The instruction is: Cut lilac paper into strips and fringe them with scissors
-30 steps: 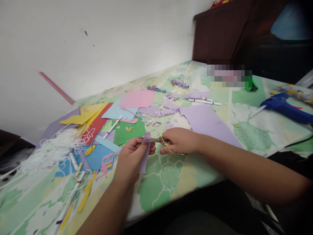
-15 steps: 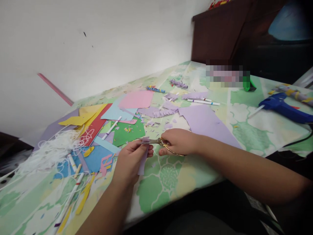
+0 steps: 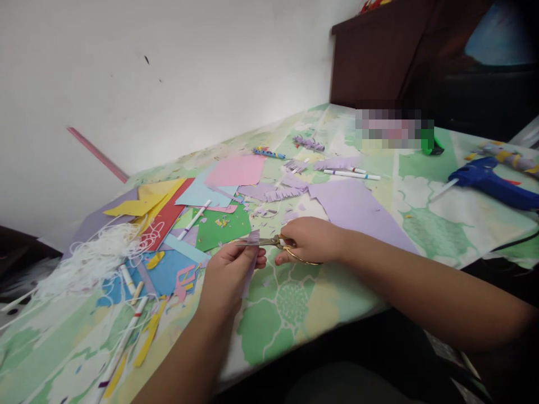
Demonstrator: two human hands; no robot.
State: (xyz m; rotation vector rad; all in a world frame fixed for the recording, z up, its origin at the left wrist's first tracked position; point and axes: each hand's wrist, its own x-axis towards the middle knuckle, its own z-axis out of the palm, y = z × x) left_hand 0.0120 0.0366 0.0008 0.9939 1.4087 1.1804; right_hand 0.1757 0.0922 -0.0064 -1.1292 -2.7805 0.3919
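My left hand [image 3: 229, 266] pinches a narrow strip of purple paper [image 3: 254, 237], whose upper end stands up above the fingers and shows fine cuts. My right hand [image 3: 309, 240] is closed round the gold handles of a pair of scissors [image 3: 269, 242]. The scissor blades point left and lie across the strip, close over my left fingers. Beyond the hands, small purple scraps and fringed purple strips [image 3: 286, 193] lie on the tablecloth. A large purple sheet [image 3: 362, 213] rests behind my right forearm.
White string [image 3: 92, 258] is heaped at left beside coloured sheets, including a red sheet [image 3: 168, 210] and a green sheet [image 3: 223, 227]. Markers [image 3: 351, 175] lie about. At right is a blue glue gun [image 3: 497, 182] with a cord. A wall borders the table's far side.
More of the strip's upper end now stands above my left fingers, and its cuts show more clearly. The hands and scissors have barely shifted.
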